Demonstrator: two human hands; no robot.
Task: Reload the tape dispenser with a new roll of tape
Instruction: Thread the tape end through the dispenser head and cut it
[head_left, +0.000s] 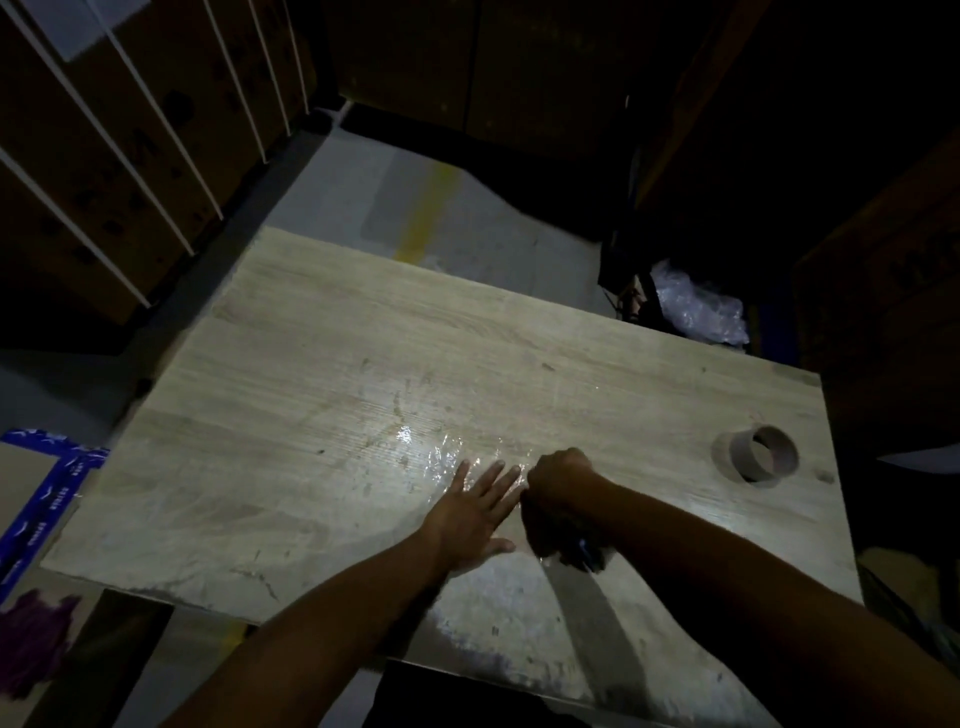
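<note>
Left hand (475, 512) flat on tabletop (311, 415), grip spread apart; right hand (558, 493) fisted, grip clamped on dark tape dispenser (584, 553) just beside it; empty cardboard core (761, 454) well apart, far right.

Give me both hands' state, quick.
Left hand: open, flat on the table.
Right hand: closed around a dark object; too dim to identify.
</note>
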